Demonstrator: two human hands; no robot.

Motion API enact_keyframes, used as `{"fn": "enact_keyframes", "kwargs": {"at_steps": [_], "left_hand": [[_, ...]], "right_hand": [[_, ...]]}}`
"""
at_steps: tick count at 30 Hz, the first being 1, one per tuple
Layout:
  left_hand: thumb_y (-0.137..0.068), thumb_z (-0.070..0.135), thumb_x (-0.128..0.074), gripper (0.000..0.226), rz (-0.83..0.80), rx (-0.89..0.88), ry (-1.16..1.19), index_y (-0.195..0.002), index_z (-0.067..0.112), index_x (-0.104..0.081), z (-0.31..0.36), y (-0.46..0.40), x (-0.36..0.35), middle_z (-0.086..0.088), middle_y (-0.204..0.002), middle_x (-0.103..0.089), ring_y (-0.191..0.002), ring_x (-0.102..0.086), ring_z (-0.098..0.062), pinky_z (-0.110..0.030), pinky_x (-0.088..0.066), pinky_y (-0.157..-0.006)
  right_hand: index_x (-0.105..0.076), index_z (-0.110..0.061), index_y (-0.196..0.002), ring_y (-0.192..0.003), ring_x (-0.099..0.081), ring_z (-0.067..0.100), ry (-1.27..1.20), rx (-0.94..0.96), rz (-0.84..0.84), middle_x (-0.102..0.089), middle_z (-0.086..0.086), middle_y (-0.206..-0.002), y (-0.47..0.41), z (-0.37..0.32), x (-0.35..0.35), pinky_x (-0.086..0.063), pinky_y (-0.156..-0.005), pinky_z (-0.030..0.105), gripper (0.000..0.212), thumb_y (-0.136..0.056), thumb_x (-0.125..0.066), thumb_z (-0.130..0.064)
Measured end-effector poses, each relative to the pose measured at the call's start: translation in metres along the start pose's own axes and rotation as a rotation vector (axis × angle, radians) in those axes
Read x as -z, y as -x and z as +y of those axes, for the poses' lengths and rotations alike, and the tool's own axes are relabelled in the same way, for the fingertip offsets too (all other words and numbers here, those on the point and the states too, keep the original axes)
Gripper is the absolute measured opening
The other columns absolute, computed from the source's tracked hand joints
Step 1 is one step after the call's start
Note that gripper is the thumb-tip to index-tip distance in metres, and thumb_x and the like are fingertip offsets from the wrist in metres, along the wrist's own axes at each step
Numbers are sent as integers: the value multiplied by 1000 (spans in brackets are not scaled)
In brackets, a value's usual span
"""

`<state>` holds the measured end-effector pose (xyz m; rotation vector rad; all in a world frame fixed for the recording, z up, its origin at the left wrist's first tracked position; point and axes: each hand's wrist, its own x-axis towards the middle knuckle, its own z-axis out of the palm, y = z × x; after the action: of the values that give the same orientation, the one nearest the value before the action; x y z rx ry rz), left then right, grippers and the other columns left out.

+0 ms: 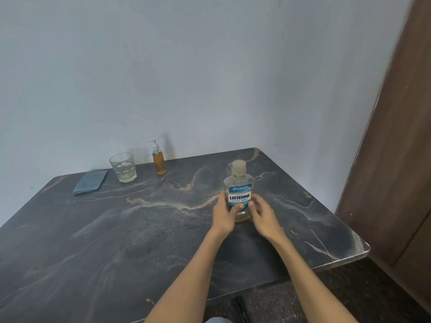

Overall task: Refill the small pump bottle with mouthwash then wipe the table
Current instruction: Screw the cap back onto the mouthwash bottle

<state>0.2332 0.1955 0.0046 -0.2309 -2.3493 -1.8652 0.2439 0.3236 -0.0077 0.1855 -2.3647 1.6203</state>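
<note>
A clear mouthwash bottle (239,183) with a blue label and its cap on stands upright on the dark marble table (144,229), right of centre. My left hand (222,214) wraps its lower left side, thumb on the label. My right hand (262,212) touches the lower right side with loosely curled fingers. The small pump bottle (158,160), holding amber liquid under a white pump, stands at the table's far edge. A folded blue cloth (90,181) lies flat at the far left.
A clear glass tumbler (123,167) stands between the cloth and the pump bottle. A pale wall runs behind the table. A brown wooden panel (396,159) stands to the right, past the table's right edge.
</note>
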Motion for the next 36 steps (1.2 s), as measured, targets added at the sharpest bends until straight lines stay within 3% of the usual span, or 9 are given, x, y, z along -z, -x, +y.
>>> {"fn": "enact_keyframes", "kwargs": {"at_steps": [2,5,12,18,22,27,32,36], "left_hand": [[-92,6,-58,37,-3,-4,-28,-126,8,-44,0,1,-1,-2,-121,-58,-111,-55,-14,-20,-42,-91],[-94,2,-52,40,-18,-3,-66,-131,8,-38,-2,5,-1,-6,-129,-55,-115,-52,-14,-20,-40,-94],[-98,3,-43,34,3,-23,-247,-132,10,-40,-11,21,-2,-6,-135,-52,-111,-44,-6,-19,-34,-91],[-101,7,-37,46,20,-24,-285,-146,13,-29,-7,31,-2,-3,-144,-45,-120,-41,-3,-19,-31,-101],[-101,4,-36,58,2,7,-325,-153,11,-13,-6,33,0,-5,-150,-39,-135,-39,-16,-27,-29,-111],[-102,4,-37,47,73,-19,-239,-147,12,-31,-10,34,0,3,-134,-53,-113,-45,3,-17,-35,-107],[-96,-3,-47,50,123,-6,-166,-144,3,-34,-19,28,2,2,-138,-49,-122,-44,-1,-3,-32,-96],[-93,-2,-53,52,143,37,-58,-143,3,-38,-25,26,2,-3,-143,-48,-130,-45,-8,-12,-36,-103]], "right_hand": [[-55,-11,-121,-102,-60,10,20,35,13,-63,2,-116,3,5,-3,-45,-78,7,25,-99,-46,-16],[-55,-10,-123,-94,-56,-2,59,71,37,-61,1,-116,5,8,-3,-40,-75,0,27,-97,-49,-11],[-53,-5,-129,-103,-57,15,133,69,88,-56,11,-117,6,10,-4,-42,-88,22,34,-96,-51,-11],[-52,-11,-131,-104,-55,13,163,55,80,-54,6,-116,6,13,-4,-43,-89,23,35,-97,-50,-14],[-52,-12,-132,-99,-52,7,156,46,91,-54,3,-115,6,15,-5,-42,-86,21,36,-96,-52,-13],[-52,-19,-120,-96,-57,3,56,35,105,-58,-7,-109,5,15,-4,-43,-75,6,30,-93,-56,-8],[-53,-22,-107,-95,-60,0,0,16,122,-60,-11,-103,6,16,-4,-47,-74,6,21,-91,-58,-9],[-54,-21,-107,-95,-59,-3,-12,19,113,-60,-14,-101,8,12,-4,-46,-75,5,20,-92,-58,-9]]}}
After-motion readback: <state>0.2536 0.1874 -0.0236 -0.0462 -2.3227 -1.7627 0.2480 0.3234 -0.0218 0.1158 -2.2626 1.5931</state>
